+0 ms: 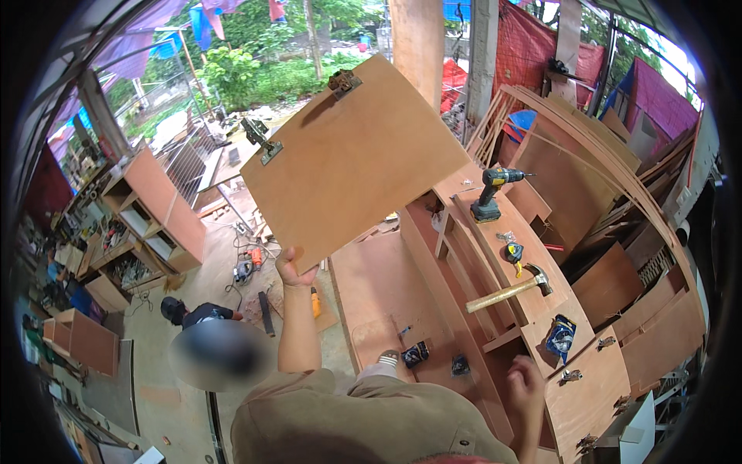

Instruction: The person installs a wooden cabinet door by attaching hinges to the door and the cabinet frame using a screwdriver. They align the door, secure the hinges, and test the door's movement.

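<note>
My left hand (294,267) is raised and grips the lower corner of a flat brown plywood panel (355,158), holding it tilted in the air. Two metal hinges (344,81) (263,143) are fixed along the panel's far edge. My right hand (525,383) hovers empty and slightly blurred at the lower right, above the edge of a brown wooden cabinet (464,255) lying on its side. Another panel (587,402) with hinges lies just right of that hand.
On the cabinet lie a cordless drill (491,193), a yellow tape measure (514,253), a hammer (510,290) and a blue packet (560,336). Curved plywood sheets (610,155) are stacked at right. Another person (205,317) crouches on the floor at left, near shelf units (154,209).
</note>
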Demonstrator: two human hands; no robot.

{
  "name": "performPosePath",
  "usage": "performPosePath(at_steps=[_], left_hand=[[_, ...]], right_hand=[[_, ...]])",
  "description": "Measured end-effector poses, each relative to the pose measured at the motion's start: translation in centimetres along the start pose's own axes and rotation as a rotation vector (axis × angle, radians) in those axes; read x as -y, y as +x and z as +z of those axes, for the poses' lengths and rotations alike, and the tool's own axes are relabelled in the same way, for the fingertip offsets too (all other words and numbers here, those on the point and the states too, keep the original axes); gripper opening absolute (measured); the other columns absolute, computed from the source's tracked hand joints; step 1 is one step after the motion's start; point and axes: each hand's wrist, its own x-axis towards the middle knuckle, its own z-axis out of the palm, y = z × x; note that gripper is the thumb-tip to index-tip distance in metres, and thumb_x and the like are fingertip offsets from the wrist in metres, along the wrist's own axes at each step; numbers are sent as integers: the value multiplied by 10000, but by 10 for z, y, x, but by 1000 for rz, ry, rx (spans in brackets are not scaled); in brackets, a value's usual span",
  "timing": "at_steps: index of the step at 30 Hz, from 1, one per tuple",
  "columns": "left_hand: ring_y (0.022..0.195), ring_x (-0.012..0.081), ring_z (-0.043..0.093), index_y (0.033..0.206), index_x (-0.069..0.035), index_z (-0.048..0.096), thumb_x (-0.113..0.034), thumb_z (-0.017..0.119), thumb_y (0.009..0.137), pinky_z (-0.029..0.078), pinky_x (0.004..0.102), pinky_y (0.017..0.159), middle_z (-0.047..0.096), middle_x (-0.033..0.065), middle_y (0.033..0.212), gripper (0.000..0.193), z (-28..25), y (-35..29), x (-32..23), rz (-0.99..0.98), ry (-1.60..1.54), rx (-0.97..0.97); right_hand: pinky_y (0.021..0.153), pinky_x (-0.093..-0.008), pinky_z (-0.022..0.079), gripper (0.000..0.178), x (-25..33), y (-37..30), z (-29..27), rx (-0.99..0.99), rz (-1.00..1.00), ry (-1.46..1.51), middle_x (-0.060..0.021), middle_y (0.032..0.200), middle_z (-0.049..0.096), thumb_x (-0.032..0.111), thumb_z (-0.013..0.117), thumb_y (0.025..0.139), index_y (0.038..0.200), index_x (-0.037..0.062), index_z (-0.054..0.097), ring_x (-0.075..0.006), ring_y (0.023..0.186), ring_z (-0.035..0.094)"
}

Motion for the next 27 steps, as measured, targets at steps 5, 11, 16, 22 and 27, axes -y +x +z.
performPosePath(at_steps=[5, 11, 16, 22, 27], left_hand=[[1172, 348, 565, 1334, -47, 492, -95, 727, 629, 474, 502, 990, 583, 133, 1282, 744, 48, -73, -7, 131, 123, 10], [1116, 305, 591, 1290, -7, 520, -76, 761, 580, 474, 431, 974, 609, 124, 1215, 753, 71, -113, -30, 106, 408, 65], [914, 217, 626, 1054, -2, 653, -49, 756, 554, 485, 326, 792, 667, 85, 1003, 513, 153, -136, -18, 14, 693, 131], [722, 211, 621, 700, -4, 639, 8, 688, 500, 452, 334, 640, 645, 59, 757, 206, 235, -130, -4, -140, 1238, 683], [737, 239, 644, 934, 7, 659, 23, 707, 578, 484, 312, 661, 655, 118, 832, 360, 280, -130, 45, -337, 1217, 912]], right_hand=[[969, -364, 416, 454, 91, 78, -33, -189, -375, 89, -163, 1179, 568, 51, 568, 813, 1262, 1, 525, -256, 1110, 547], [1027, -390, 387, 674, 118, 119, 13, 65, -243, 214, -184, 1317, 488, 205, 573, 944, 1496, 55, 216, -266, 1219, 487], [984, -322, 384, 492, 23, 106, 70, -130, -154, 484, -105, 1257, 527, 277, 448, 1027, 1412, 11, 298, -190, 1156, 495], [952, -301, 383, 411, -65, 58, 101, -416, 68, 1125, -74, 1222, 496, 193, 444, 980, 1361, 56, 376, -159, 1104, 479], [940, -308, 389, 417, -98, 42, 82, -573, 110, 1591, -79, 1219, 502, 206, 453, 974, 1357, 56, 385, -165, 1092, 485]])
